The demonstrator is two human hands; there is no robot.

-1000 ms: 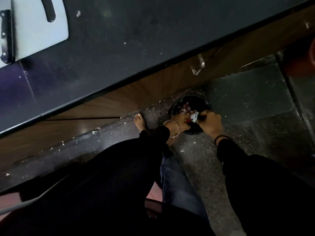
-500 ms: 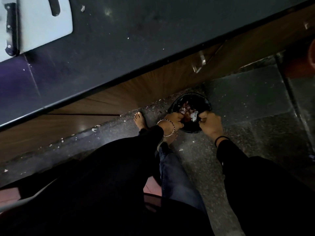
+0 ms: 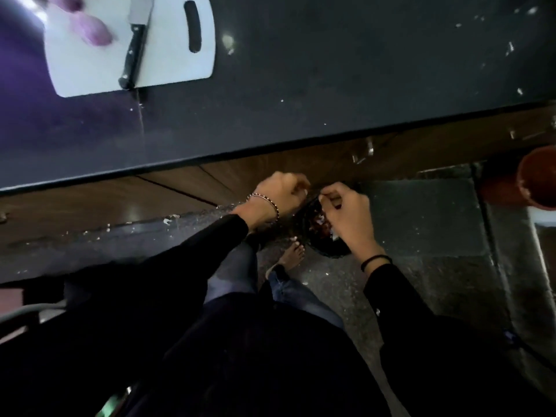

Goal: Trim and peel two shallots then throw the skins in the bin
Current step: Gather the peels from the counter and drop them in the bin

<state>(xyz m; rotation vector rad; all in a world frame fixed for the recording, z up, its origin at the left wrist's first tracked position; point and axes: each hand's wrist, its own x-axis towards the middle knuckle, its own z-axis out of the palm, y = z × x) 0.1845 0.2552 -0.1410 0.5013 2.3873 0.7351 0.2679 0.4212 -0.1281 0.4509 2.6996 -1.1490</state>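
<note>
The left hand [image 3: 278, 192] and right hand [image 3: 349, 215] hang curled just over the bin [image 3: 329, 251], though what either grip holds cannot be told, with skins [image 3: 319, 225] inside the bin and blurred shallots [image 3: 93, 30] on the counter [image 3: 331, 70], well beyond it.

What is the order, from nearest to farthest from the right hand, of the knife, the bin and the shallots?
1. bin, directly below the right hand.
2. knife, on the cutting board, far left.
3. shallots, blurred, beyond the knife's left side.
</note>
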